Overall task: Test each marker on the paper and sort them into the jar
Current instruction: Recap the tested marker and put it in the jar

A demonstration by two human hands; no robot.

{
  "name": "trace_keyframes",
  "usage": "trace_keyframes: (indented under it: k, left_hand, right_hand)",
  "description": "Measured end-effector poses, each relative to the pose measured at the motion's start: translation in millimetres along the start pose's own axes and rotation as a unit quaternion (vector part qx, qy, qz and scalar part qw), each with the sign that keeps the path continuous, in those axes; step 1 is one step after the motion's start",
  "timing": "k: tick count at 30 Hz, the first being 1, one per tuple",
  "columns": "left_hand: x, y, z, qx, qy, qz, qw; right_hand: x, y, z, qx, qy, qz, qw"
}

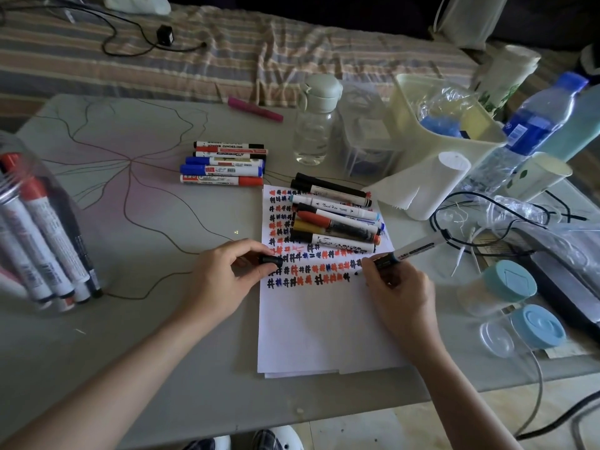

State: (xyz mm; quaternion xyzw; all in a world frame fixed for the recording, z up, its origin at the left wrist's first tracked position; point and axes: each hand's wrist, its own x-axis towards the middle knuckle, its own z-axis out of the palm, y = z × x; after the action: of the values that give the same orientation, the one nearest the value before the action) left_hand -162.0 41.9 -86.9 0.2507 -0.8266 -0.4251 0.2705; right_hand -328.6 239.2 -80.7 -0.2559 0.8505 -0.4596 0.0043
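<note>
White paper [318, 323] lies on the grey table, its upper half covered with rows of black, red and blue hash marks. My right hand [397, 292] grips a white-barrelled marker [418, 248], tip down on the paper at the right end of a row. My left hand [224, 274] pinches a black cap [270, 260] at the paper's left edge. A heap of several markers [334, 219] rests on the paper's top. Another group of several markers [224, 164] lies on the table behind. The clear jar [35, 228] at far left holds several markers.
A pink marker [255, 108] lies near the table's far edge. A clear water bottle [313, 125], a cream bin [444, 115], a paper roll [428, 186], a blue-capped bottle [532, 125], black cables [487, 222] and blue-lidded jars [506, 284] crowd the right side.
</note>
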Motion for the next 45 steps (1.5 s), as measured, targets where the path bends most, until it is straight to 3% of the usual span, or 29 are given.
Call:
trace_keyframes:
  k: [8, 29, 35, 40, 45]
  left_hand:
    - [-0.4, 0.2, -0.2, -0.01, -0.003, -0.01, 1.0]
    - [0.3, -3.5, 1.5, -0.016, 0.004, -0.005, 1.0]
    - [-2.2, -0.2, -3.7, -0.095, -0.007, -0.027, 0.995]
    - [-22.2, 11.3, -21.8, -0.236, 0.002, -0.085, 0.968]
    - [-35.3, 11.9, -33.2, -0.256, -0.021, -0.097, 0.961]
  right_hand:
    - [-2.1, -1.0, 1.3, -0.003, -0.002, -0.027, 1.0]
    - [-1.9, -3.3, 3.6, 0.009, 0.004, 0.011, 1.0]
    - [1.2, -6.9, -9.1, 0.126, 0.009, 0.113, 0.986]
    - [11.0, -40.6, -21.4, 0.178, -0.063, 0.143, 0.971]
    - [-20.5, -84.0, -2.7, 0.284, -0.082, 0.17, 0.94]
